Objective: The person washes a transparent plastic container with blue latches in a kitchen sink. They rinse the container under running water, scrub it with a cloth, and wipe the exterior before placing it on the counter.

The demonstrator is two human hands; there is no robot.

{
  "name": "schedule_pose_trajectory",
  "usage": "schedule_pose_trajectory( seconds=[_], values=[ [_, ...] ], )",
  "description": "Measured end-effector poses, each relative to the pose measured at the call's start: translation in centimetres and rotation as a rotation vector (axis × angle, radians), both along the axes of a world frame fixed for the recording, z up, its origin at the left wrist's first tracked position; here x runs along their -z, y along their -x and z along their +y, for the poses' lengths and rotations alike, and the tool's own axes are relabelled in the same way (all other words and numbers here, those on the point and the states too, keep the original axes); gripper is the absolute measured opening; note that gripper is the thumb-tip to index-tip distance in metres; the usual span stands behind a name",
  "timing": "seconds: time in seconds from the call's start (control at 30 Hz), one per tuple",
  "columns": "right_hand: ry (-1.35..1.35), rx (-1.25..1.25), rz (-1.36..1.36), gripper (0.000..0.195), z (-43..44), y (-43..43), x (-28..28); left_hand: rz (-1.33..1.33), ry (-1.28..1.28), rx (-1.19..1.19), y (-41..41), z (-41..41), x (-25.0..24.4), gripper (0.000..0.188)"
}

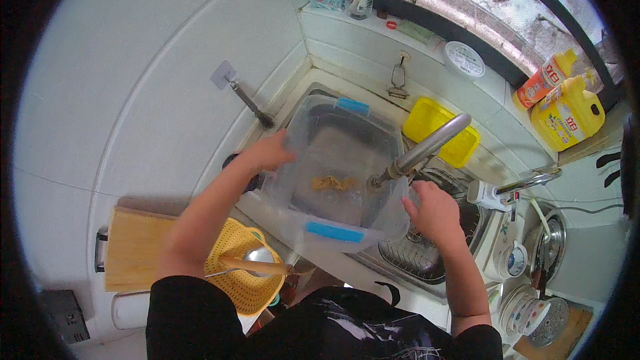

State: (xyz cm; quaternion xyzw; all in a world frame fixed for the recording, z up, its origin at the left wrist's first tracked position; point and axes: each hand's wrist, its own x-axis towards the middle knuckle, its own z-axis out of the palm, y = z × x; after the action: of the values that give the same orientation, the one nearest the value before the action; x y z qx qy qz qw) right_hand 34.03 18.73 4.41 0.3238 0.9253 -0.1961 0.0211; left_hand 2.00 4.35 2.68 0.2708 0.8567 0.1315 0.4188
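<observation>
A large translucent plastic storage box (pixel 330 210) with blue latches sits over the left part of the double sink. My left hand (pixel 272 150) is on its left side wall, the fingers partly hidden behind the plastic. My right hand (pixel 432 207) is at its right wall, thumb and fingers around the edge. Inside the box, or seen through its bottom, is a yellowish-brown crumpled thing (pixel 332 183); which of the two cannot be told. The metal faucet (pixel 425 147) reaches over the right side of the box.
A yellow plastic basket (pixel 465 147) lies behind the faucet. The right sink basin (pixel 415 255) holds a wire rack. Stacked bowls (pixel 520 310) stand at the right. A yellow colander (pixel 250 290) with a wooden-handled tool and a wooden cutting board (pixel 132 250) are at the left.
</observation>
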Motion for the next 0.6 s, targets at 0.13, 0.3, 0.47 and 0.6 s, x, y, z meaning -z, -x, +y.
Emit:
schedule_pose_trajectory(
  seconds=[0.13,0.3,0.47,0.6],
  values=[
    [0.365,0.187,0.047,0.054,0.6,-0.6,5.4,-0.042,-0.148,-0.058,0.5,-1.2,2.9,0.070],
    [0.918,0.421,0.248,0.061,0.2,-0.4,6.2,-0.197,-0.361,-0.250,0.4,-2.1,4.3,0.066],
    [1.018,0.567,0.490,0.059,-0.5,0.1,8.8,-0.156,-0.472,-0.307,1.9,-1.9,4.9,0.058],
    [1.010,0.547,0.445,0.048,-2.9,0.3,6.4,-0.252,-0.408,-0.240,1.7,-1.0,-2.0,0.056]
  ],
)
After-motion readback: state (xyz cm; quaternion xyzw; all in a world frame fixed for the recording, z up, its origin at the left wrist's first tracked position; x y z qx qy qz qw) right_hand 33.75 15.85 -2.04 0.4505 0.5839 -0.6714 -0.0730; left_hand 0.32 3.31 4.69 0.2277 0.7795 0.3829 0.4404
